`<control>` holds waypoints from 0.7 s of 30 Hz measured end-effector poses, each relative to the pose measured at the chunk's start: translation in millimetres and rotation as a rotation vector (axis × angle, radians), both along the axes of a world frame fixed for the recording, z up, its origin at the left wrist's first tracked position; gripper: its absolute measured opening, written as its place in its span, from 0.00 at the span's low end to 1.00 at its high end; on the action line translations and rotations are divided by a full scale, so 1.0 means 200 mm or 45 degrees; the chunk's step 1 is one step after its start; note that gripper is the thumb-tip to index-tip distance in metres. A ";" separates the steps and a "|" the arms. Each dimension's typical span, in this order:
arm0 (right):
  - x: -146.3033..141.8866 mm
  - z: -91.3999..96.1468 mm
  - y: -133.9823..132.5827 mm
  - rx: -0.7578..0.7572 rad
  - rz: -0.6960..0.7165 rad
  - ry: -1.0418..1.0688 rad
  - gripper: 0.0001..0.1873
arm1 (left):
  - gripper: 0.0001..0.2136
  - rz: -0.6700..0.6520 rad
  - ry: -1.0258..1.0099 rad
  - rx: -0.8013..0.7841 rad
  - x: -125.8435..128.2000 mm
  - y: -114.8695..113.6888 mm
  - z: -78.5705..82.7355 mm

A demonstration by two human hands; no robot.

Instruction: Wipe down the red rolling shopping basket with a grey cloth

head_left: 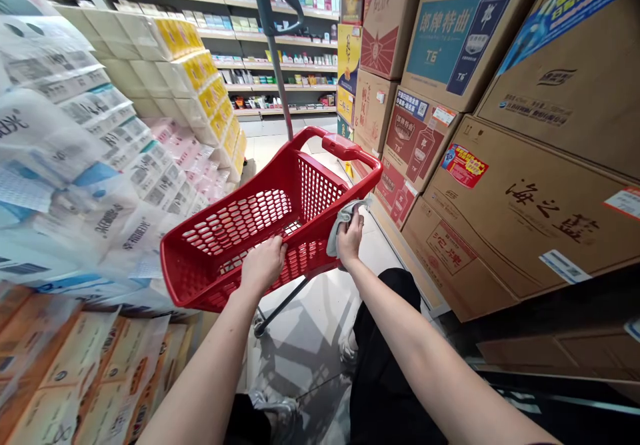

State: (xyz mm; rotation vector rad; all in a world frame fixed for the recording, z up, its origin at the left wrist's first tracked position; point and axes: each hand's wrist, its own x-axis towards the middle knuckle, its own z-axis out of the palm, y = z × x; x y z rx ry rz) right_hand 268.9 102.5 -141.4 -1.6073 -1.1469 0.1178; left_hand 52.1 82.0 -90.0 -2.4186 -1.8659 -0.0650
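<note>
In the aisle between stacked boxes, my left hand (263, 263) grips the red basket's (225, 258) near rim while my right hand (350, 237) presses a grey cloth (341, 221) on it, basket stretching away ahead-left.

Bright, even overhead light; your tissue packs (65, 165) blur at left; boxes (525, 218) bow at edges; soft shadows on floor (310, 325).

Left hand (262, 265) fingertips hidden behind the basket (240, 225) rim
</note>
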 end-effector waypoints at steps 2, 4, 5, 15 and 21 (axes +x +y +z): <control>0.00 -0.10 0.01 -0.043 0.035 -0.100 0.29 | 0.18 -0.002 -0.017 0.008 0.00 0.00 -0.01; -0.03 -0.21 0.04 -0.107 0.037 -0.081 0.31 | 0.18 0.004 -0.028 0.011 0.00 0.00 -0.01; -0.05 -0.26 0.05 -0.146 0.019 -0.036 0.31 | 0.18 0.008 -0.036 0.011 0.01 0.00 -0.01; -0.03 -0.30 0.17 -0.325 0.009 0.173 0.09 | 0.17 0.004 -0.073 -0.030 0.00 0.09 -0.01; 0.01 0.03 0.29 -0.036 0.143 0.121 0.15 | 0.17 -0.011 -0.092 -0.134 -0.06 0.17 -0.01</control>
